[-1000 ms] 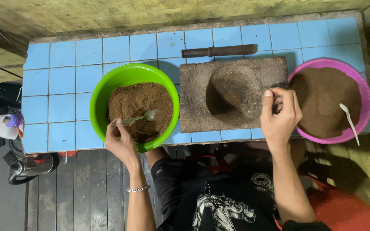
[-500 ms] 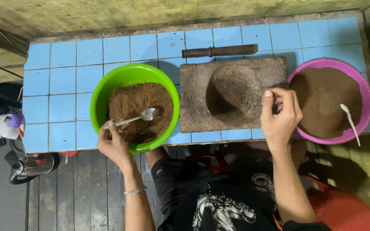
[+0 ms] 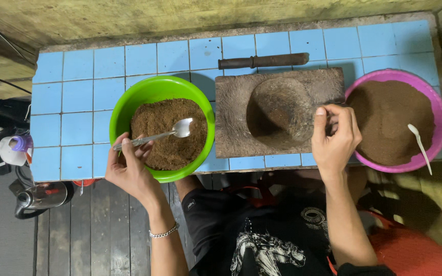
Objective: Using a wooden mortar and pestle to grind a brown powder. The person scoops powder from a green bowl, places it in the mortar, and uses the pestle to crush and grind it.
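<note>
Nearest the camera, a dark printed shirt [image 3: 262,240] and a red seat [image 3: 415,255] are seen below the tabletop [image 3: 78,92] edge. At lower left, a metal kettle [image 3: 39,197] is noted on the wooden floor [image 3: 103,225]. The left hand [image 3: 129,168], with a bracelet [image 3: 163,233] at the wrist, is closed around the handle of a metal spoon [image 3: 154,137]; the spoon's bowl is held above the brown powder [image 3: 167,133] in the green bowl [image 3: 129,102]. The right hand [image 3: 333,138] is rested on the near right edge of the stone grinding slab [image 3: 231,102], fingers curled; whether anything is gripped cannot be told. Just right of it, a pink bowl [image 3: 379,76] heaped with finer brown powder [image 3: 390,117] is recorded, a white plastic spoon [image 3: 419,145] lying in it. Farther back, a dark cylindrical pestle [image 3: 263,61] is laid on the blue tiles, just behind the slab.
</note>
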